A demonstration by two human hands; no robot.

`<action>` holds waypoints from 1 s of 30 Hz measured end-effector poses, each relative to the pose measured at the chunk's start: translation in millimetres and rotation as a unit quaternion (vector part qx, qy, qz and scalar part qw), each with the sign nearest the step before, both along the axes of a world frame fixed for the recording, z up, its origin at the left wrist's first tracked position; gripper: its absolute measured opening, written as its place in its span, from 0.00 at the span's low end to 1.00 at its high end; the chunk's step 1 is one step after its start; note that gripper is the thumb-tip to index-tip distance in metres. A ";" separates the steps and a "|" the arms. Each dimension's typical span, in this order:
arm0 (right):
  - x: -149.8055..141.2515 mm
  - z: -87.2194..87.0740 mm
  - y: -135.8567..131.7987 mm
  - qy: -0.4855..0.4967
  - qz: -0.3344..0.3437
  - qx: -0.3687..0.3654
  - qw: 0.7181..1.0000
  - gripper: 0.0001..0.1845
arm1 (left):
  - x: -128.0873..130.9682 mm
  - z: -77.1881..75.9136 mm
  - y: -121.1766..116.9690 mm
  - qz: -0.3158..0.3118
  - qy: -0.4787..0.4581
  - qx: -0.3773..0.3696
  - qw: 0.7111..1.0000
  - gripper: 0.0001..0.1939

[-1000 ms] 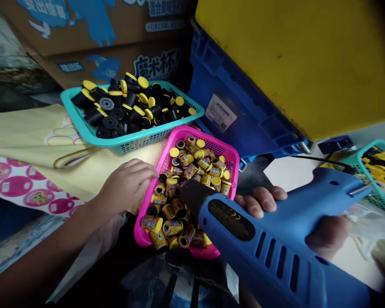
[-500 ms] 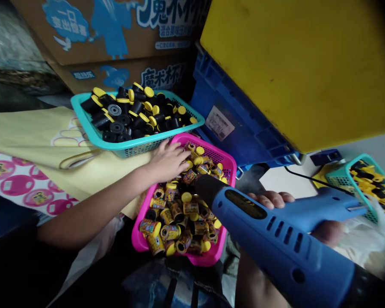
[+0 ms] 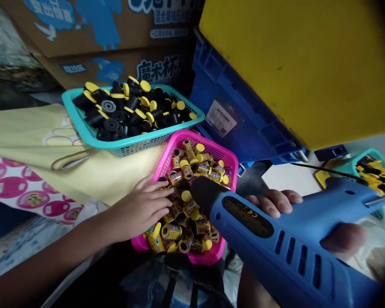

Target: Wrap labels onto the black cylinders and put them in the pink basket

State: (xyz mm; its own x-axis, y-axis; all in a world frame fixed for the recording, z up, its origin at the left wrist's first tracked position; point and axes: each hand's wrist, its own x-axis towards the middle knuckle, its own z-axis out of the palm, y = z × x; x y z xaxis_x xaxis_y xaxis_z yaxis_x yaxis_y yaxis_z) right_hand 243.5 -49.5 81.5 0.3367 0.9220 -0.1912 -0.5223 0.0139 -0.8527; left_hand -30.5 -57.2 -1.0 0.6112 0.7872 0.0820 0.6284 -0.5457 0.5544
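Observation:
In my right hand [image 3: 279, 201] is a blue heat gun [image 3: 269, 248], its handle wrapped by my fingers. The gun's black nozzle points at a pink basket [image 3: 208, 259] full of small labelled canisters [image 3: 171, 232] with yellow lids. My left hand [image 3: 136, 214] lies over that basket's left side, fingers stretched out and slightly apart. Its fingertips rest on or just above the canisters; contact is hard to tell. Nothing shows in its grasp. Part of my right palm is hidden behind the gun.
Behind stands a teal basket [image 3: 131, 143] of black canisters with yellow lids. Cardboard boxes [image 3: 64, 42] and a blue crate [image 3: 208, 90] under a yellow panel [image 3: 295, 72] rise at the back. Yellow sheeting [image 3: 115, 175] lies left. Another teal basket [image 3: 372, 158] sits far right.
My left hand has moved left and nearer to me, from the pink basket's upper part to its left side. The heat gun has stayed over the canisters, with its nozzle slightly further left.

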 end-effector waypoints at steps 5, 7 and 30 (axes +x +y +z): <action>12.3 -0.2 2.7 -0.016 0.096 0.002 0.995 0.31 | -14.6 4.3 2.7 -0.006 -0.030 0.006 1.000 0.17; 12.4 1.2 1.4 -0.022 0.125 0.002 0.992 0.31 | -19.9 3.9 5.1 0.008 -0.028 0.002 1.000 0.17; -31.5 25.7 -5.3 -0.007 0.037 -0.015 0.999 0.31 | -24.7 -2.1 10.0 0.039 -0.045 -0.019 0.998 0.16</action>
